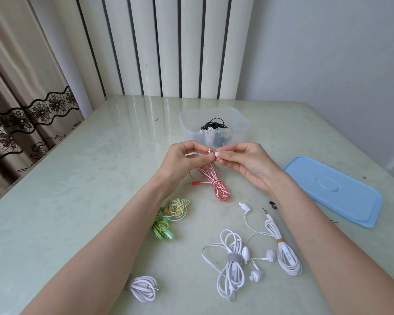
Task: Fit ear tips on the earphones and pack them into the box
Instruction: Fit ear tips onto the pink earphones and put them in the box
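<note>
Above the desk, the left hand pinches the red earphone while the right hand fingers press a white ear tip onto it. A skewed push could pop the tip off toward the box.

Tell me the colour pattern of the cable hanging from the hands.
Red and white stripes on the cable, seen in the head view.

A glossy pale green table holds a clear plastic box, a blue lid, and bundled red-striped, green-yellow and white earphones.
</note>
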`<control>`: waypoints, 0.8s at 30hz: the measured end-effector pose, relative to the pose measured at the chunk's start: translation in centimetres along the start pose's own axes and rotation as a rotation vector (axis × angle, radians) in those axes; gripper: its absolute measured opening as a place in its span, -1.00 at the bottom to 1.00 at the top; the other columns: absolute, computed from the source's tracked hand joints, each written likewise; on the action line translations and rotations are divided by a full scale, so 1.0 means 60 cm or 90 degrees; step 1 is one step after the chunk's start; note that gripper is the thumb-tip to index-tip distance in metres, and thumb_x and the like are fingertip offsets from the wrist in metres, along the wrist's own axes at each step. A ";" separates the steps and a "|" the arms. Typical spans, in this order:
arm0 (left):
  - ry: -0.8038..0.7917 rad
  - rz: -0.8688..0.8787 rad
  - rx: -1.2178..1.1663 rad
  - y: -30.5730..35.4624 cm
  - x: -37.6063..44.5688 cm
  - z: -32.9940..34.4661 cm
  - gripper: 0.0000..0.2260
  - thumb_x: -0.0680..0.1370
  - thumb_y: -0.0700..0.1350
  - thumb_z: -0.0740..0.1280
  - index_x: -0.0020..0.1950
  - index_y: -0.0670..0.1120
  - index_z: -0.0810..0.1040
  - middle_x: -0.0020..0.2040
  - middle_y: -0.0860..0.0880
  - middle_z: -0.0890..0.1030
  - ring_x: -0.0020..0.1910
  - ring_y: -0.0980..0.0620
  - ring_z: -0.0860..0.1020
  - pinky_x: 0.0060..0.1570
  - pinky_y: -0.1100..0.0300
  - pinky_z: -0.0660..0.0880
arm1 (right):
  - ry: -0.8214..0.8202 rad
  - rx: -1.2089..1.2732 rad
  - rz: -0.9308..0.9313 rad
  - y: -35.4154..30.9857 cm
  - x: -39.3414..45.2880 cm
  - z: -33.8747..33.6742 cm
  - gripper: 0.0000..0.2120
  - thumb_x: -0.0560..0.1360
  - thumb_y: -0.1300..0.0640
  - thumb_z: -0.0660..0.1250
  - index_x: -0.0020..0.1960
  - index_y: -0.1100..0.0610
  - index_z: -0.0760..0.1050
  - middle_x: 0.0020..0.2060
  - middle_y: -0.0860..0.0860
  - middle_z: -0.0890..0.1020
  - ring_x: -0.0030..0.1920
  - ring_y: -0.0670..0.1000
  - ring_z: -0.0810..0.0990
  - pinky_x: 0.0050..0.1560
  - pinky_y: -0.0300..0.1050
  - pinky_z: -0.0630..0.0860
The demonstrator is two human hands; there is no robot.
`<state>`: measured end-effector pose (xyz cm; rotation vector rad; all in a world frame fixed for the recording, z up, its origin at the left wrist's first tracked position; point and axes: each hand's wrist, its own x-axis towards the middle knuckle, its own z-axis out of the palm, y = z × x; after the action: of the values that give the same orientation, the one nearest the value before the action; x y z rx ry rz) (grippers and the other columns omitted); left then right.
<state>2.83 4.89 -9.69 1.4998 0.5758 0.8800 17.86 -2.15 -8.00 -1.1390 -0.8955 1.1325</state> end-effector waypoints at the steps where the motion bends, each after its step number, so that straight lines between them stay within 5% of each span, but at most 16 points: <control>1: -0.001 0.001 -0.011 0.000 0.000 -0.002 -0.88 0.38 -0.33 0.42 -0.24 -0.13 0.56 -0.29 0.02 0.66 -0.29 0.10 0.62 -0.18 0.33 0.54 | -0.003 0.002 0.003 -0.002 0.000 0.000 -0.89 0.40 0.45 0.31 -0.22 0.29 0.55 -0.39 0.03 0.67 -0.34 -0.09 0.65 -0.21 -0.32 0.59; 11: 0.004 -0.007 -0.021 -0.002 0.002 0.005 -0.88 0.40 -0.32 0.40 -0.22 -0.11 0.57 -0.29 0.03 0.64 -0.25 0.06 0.62 -0.18 0.32 0.53 | -0.017 0.040 0.018 -0.001 -0.001 -0.009 -0.76 0.42 0.43 0.28 -0.29 0.23 0.65 -0.34 0.07 0.69 -0.30 -0.07 0.66 -0.19 -0.31 0.59; 24: 0.013 0.010 0.002 -0.002 0.000 0.001 -0.88 0.38 -0.32 0.42 -0.23 -0.12 0.56 -0.33 0.07 0.65 -0.29 0.12 0.62 -0.19 0.32 0.55 | 0.003 -0.003 -0.011 -0.001 -0.001 0.002 -0.90 0.42 0.44 0.29 -0.17 0.32 0.56 -0.38 0.04 0.68 -0.33 -0.08 0.65 -0.19 -0.32 0.59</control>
<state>2.91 4.86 -9.81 1.5017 0.5813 0.9069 17.76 -2.20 -7.90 -1.1348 -0.9029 1.1141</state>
